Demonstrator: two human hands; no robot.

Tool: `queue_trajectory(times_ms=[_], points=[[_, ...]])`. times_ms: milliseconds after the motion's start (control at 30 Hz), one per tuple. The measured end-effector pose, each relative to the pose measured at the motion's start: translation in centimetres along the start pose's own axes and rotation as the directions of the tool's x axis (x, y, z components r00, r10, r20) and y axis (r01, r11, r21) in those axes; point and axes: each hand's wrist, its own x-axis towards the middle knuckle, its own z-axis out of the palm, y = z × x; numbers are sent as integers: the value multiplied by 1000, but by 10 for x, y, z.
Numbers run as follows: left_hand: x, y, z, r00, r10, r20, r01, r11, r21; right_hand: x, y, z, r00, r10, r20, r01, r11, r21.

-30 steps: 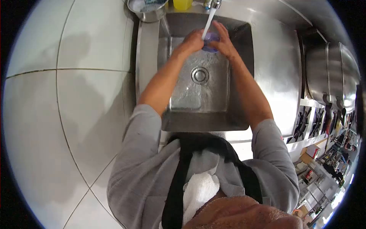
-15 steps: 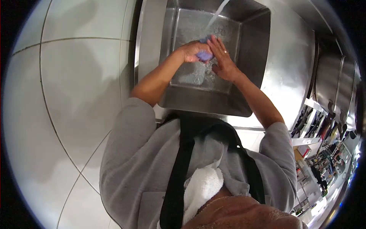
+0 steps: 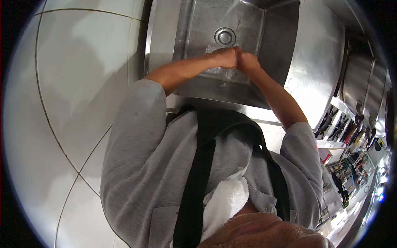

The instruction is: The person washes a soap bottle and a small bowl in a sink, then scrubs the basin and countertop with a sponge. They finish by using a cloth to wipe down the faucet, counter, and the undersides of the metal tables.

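Note:
Over the metal sink (image 3: 278, 53), my left hand (image 3: 226, 58) and my right hand (image 3: 248, 62) are pressed together, knuckle to knuckle. Both are closed in fists, and whatever they hold is hidden by the fingers. The purple item from the earlier frame does not show now. Just beyond the hands, the round drain (image 3: 225, 37) is visible in the sink floor. A faint stream of water (image 3: 228, 11) falls near the sink's far end, and wet patches lie under my hands.
A steel counter (image 3: 314, 62) adjoins the sink on the right, with a rack of dark-handled utensils (image 3: 333, 126) beyond it. Large white tiles (image 3: 82, 53) fill the left side. Cluttered shelves (image 3: 351, 165) stand at the far lower right.
My hands have drawn nearer my body and closed into fists. The purple item, visible between them before, is out of sight. The drain has come into view and the whole view has shifted slightly.

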Motion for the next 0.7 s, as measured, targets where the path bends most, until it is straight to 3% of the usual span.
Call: queue_trajectory(times_ms=[100,200,233,300,333,367,433,467,533,567,633,700], points=[[2,-23,13,995,-59,-76,71,983,169,15,-4,17,990,39,-135,-13,982,189],[5,-40,13,999,0,-34,12,939,344,22,-13,20,992,-83,-93,98,980,174],[1,-39,7,1000,18,-12,-13,930,367,23,-8,30,960,-268,-81,278,948,157],[-5,-40,-7,997,71,12,-70,921,382,30,11,51,800,-596,-68,600,792,111],[-7,-47,-5,995,104,8,-100,923,371,20,-9,31,982,-174,74,93,787,610],[-6,-51,-5,991,136,6,-129,924,360,1,-34,11,903,141,406,-428,355,831],[-3,-51,-17,954,279,-106,-215,888,407,-6,-33,7,905,-38,425,-426,-59,903],[0,-53,-25,925,348,-154,-255,867,428,-10,-31,2,913,-11,408,-408,-47,912],[14,-54,-64,878,256,-404,-100,924,368,-33,-37,-31,923,54,380,-379,-29,925],[25,-58,-85,832,207,-514,-39,947,317,-48,-37,-45,953,147,264,-279,93,956],[61,-79,-134,658,175,-733,-113,985,134,-84,-31,-66,951,309,5,-118,348,930],[110,-94,-186,547,107,-830,-121,991,47,-115,-13,-75,922,371,-109,-69,435,898]])
